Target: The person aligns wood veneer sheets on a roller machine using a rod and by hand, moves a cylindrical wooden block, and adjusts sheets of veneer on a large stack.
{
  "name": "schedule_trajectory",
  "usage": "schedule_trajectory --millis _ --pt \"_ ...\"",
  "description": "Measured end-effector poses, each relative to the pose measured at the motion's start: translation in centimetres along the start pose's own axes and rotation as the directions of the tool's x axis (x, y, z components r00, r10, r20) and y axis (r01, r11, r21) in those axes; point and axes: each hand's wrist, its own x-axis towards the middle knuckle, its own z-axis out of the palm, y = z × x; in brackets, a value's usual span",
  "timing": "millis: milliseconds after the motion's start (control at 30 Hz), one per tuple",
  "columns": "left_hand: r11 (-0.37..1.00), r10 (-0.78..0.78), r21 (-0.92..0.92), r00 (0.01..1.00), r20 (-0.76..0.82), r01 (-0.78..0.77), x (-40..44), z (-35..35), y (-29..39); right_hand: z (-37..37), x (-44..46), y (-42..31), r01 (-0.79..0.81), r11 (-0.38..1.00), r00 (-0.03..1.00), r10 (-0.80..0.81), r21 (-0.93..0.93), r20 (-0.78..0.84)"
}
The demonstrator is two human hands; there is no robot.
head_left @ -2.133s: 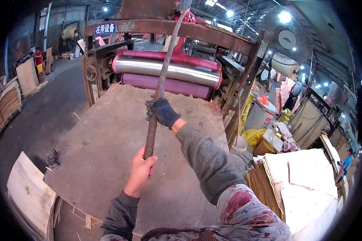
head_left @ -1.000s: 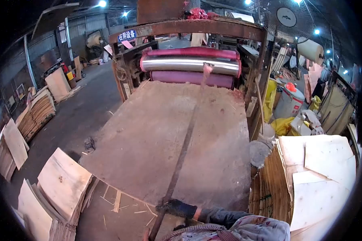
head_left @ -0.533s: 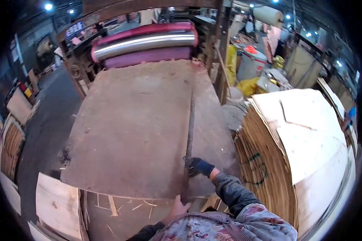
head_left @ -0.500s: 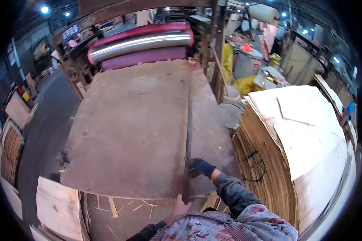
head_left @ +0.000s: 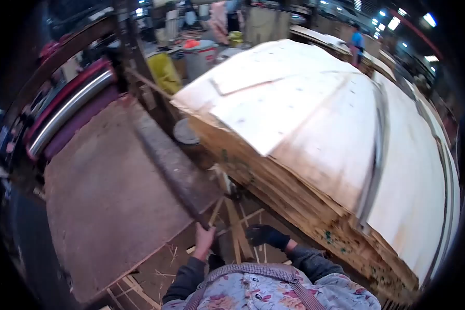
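My bare left hand is closed around the near end of a long dark strip, at the front edge of a worn brown tabletop. The strip runs away from me along the tabletop's right part. My right hand, in a dark glove, hangs off the strip, between the tabletop and a tall stack of wood veneer sheets. It appears open with nothing in it, though its dark fingers are hard to make out. Thin wood offcuts lie below and beside it.
A machine with a shiny metal roller stands at the tabletop's far end. Behind the stack are a grey bin and a yellow sack. A person in blue is farther back on the right.
My view has swung right, toward the veneer stack. My right hand has come off the dark strip and moved right; my left hand stays on the strip's near end.
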Motion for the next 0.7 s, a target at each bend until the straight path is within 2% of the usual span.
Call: schedule_trajectory --millis 33,67,100,133,167,233,300,367,400,433,500,567,600,633,700 --pt "0.996 -0.072 0.044 0.997 0.004 0.072 -0.6 -0.1 1.1 -1.1 -3.3 0.7 0.007 1.000 0.999 -0.006 0.013 -0.046" --pt "0.976 0.031 0.216 0.997 -0.074 -0.014 -0.4 -0.3 -0.9 -2.0 -6.4 1.3 -0.049 0.946 0.989 0.092 0.320 -0.120" --pt "0.917 0.158 0.385 0.979 -0.126 -0.098 -0.6 0.1 -0.5 -2.0 -9.1 1.2 -0.056 0.795 0.969 0.189 0.604 -0.160" --pt "0.854 0.253 0.492 0.962 -0.105 -0.171 -0.9 0.5 0.0 -2.0 -11.8 1.1 0.027 0.791 0.974 0.117 0.611 -0.195" --pt "0.775 0.349 0.584 0.934 -0.074 -0.243 -2.3 0.8 3.9 -1.5 -14.1 0.6 0.076 0.781 0.963 0.104 0.620 -0.249" --pt "0.775 0.405 0.503 0.912 0.067 -0.381 -2.4 2.4 8.9 0.0 -17.9 -0.1 0.088 0.982 0.895 -0.003 0.170 -0.445" --pt "0.747 0.470 0.453 0.868 0.158 -0.487 -3.6 5.6 14.7 1.5 -20.5 0.0 0.207 0.960 0.825 -0.067 0.190 -0.561" --pt "0.624 0.626 0.350 0.715 0.312 -0.699 -5.5 9.2 20.4 2.6 -22.7 1.3 0.140 0.975 0.697 -0.222 -0.174 -0.682" --pt "0.557 0.681 0.276 0.621 0.388 -0.783 -6.2 11.0 22.4 3.5 -23.5 1.4 0.167 0.977 0.607 -0.210 -0.135 -0.766" --pt "0.486 0.727 0.190 0.515 0.453 -0.853 -6.9 12.7 24.1 4.2 -24.6 1.4 0.514 0.802 0.533 -0.018 0.306 -0.846" --pt "0.384 0.770 -0.009 0.315 0.554 -0.923 -8.2 16.0 26.5 6.8 -26.8 -1.1 0.613 0.770 0.293 -0.014 0.176 -0.956" --pt "0.300 0.758 -0.151 0.140 0.637 -0.942 -9.7 19.3 28.4 8.6 -28.4 -2.7 0.756 0.651 0.116 -0.041 0.061 -0.992" --pt "0.267 0.742 -0.232 0.046 0.669 -0.935 -10.6 20.9 29.4 9.5 -29.2 -4.2 0.777 0.626 0.046 0.045 0.064 -0.998" --pt "0.240 0.721 -0.311 -0.045 0.692 -0.920 -11.5 22.5 30.2 9.7 -30.0 -3.3 0.813 0.582 0.033 -0.036 0.006 -0.999" --pt "0.259 0.716 -0.453 -0.145 0.683 -0.853 -12.7 25.8 31.2 10.5 -30.9 -4.9 0.779 0.622 -0.081 -0.030 -0.082 -0.996"
